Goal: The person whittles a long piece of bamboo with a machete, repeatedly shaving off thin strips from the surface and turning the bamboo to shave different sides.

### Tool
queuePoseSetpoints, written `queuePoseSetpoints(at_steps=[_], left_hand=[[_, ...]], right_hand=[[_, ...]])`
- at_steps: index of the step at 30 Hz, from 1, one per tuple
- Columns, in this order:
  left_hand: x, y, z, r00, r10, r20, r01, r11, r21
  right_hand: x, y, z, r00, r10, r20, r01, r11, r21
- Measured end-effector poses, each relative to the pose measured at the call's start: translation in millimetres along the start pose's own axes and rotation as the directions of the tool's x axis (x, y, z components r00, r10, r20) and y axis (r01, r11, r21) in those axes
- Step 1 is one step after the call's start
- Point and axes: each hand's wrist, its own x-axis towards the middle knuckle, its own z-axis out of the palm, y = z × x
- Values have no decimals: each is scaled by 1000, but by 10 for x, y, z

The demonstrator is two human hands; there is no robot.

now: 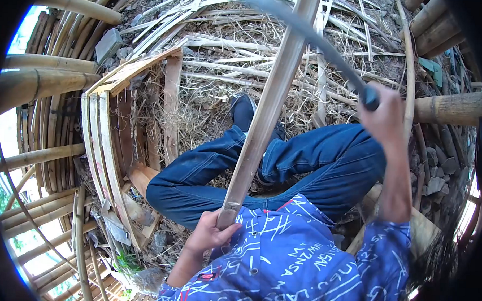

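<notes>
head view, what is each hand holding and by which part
The left hand holds the bamboo strip at its near end; the right hand holds the long-bladed tool by its dark handle.

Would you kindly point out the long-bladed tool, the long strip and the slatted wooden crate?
Long-bladed tool (329, 51), head view: on its blade.
Long strip (268, 109), head view: middle of its length.
Slatted wooden crate (112, 146), head view: on its side slats.

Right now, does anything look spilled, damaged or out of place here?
Untidy rather than clearly damaged: loose strips and tangled shavings lie strewn around the shoe, crisscrossed instead of stacked. Nothing odd stands out in the left hand holding the slat, or the right hand gripping the tool.
</notes>
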Motion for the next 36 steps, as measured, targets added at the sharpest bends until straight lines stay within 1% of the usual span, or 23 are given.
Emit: queuePoseSetpoints(at_steps=[1, 2, 3, 5, 6, 9, 10, 11, 12, 14, 15, 19, 21, 22, 23, 24, 25, 26, 28, 30, 33, 34, 36], left_hand=[[37, 5, -2, 1000, 0, 7, 0, 1000, 7], [66, -2, 1, 1000, 8, 21, -8, 1000, 18], [95, -10, 7, 999, 18, 35, -19, 999, 27], [132, -24, 11, 999, 7, 42, -9, 999, 40], [139, -32, 9, 999, -5, 37, 4, 999, 47], [76, -91, 38, 998, 26, 61, -31, 996, 86], [67, -88, 43, 998, 27, 57, -32, 996, 85], [59, -80, 54, 997, 58, 47, -64, 988, 142], [53, -72, 59, 995, 90, 38, -95, 975, 198], [-14, -92, 86, 997, 59, 44, -65, 985, 159], [-41, -103, 106, 998, 27, 51, -33, 992, 124], [-58, -127, 112, 994, 63, 85, -73, 990, 124], [-149, -212, 71, 992, 69, 110, -83, 989, 125], [-223, -248, 48, 991, 70, 113, -85, 988, 128], [-321, -290, 31, 992, 92, 87, -105, 983, 153], [-391, -311, 1, 992, 113, 55, -121, 977, 175], [-436, -287, -64, 991, 42, 130, -69, 976, 208], [-394, -271, -38, 993, 48, 108, -69, 977, 200], [-284, -221, -47, 999, 34, 30, -37, 992, 118], [-156, -250, -72, 994, 75, 84, -88, 983, 163], [-43, -164, -52, 993, -54, 108, 49, 998, 41], [-18, -135, -53, 992, -53, 112, 47, 997, 56], [33, -90, -13, 996, -31, 80, 31, 1000, 1]], right_hand=[[-111, -127, 60, 998, -42, 57, 38, 998, 58], [-228, -282, 120, 988, -147, 46, 142, 984, 104], [-318, -370, 186, 970, -226, 92, 215, 970, 118], [-444, -567, 267, 933, -314, 175, 286, 944, 166], [-485, -607, 339, 918, -326, 226, 287, 939, 189], [-449, -602, 427, 897, -356, 263, 326, 933, 152], [-414, -570, 421, 907, -333, 258, 321, 943, 91], [-369, -531, 412, 915, -314, 252, 317, 948, 29], [-312, -482, 389, 913, -322, 253, 325, 945, 29], [-249, -349, 306, 952, -245, 181, 260, 964, -63], [-242, -300, 285, 958, -236, 161, 248, 967, -60], [-185, -202, 224, 960, -238, 146, 251, 965, -81], [-37, -122, 80, 976, -204, 80, 217, 953, -210], [112, 90, -3, 988, -134, -81, 115, 972, -206], [279, 389, -121, 970, -60, -237, 16, 982, -186], [436, 584, -345, 972, 177, -152, -207, 954, -216], [435, 731, -434, 971, 22, -239, -105, 934, -341], [419, 728, -505, 978, -8, -210, -70, 931, -360], [278, 501, -425, 985, 2, -172, -67, 926, -371], [119, 316, -276, 997, 4, -78, -23, 969, -247], [-199, -37, 14, 998, -58, 2, 58, 998, -30], [-306, -121, 122, 995, -94, 38, 93, 995, 37], [-501, -281, 271, 974, -152, 171, 137, 986, 95]])
